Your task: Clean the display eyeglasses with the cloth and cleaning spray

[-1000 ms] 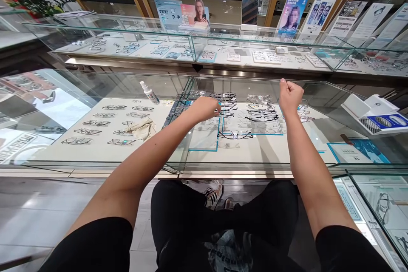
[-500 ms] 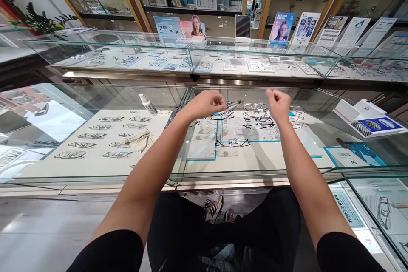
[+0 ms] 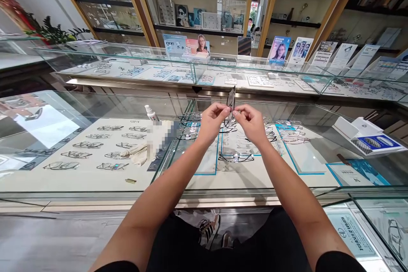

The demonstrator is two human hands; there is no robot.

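A pair of eyeglasses [image 3: 231,98] is held up over the glass display case, turned edge-on with one end pointing upward. My left hand [image 3: 211,123] pinches it between thumb and fingers from the left. From the right, my right hand [image 3: 251,125] grips it the same way, and the two sets of fingertips nearly meet at its middle. Fingers cover part of the frame. Below my hands, one folded pair of glasses [image 3: 236,158] lies nearest the front, and further rows of glasses behind it are partly hidden by my hands.
At left stand a white spray bottle [image 3: 151,113] and a crumpled beige cloth [image 3: 136,154], near rows of glasses [image 3: 87,145]. An open white-and-blue box [image 3: 371,140] sits at right, with a blue leaflet [image 3: 366,171] below it. A second glass counter [image 3: 178,77] runs across the back.
My right hand has come inward from the right and now grips the eyeglasses alongside my left. The eyeglasses have turned from lying sideways to upright. The view has tilted upward.
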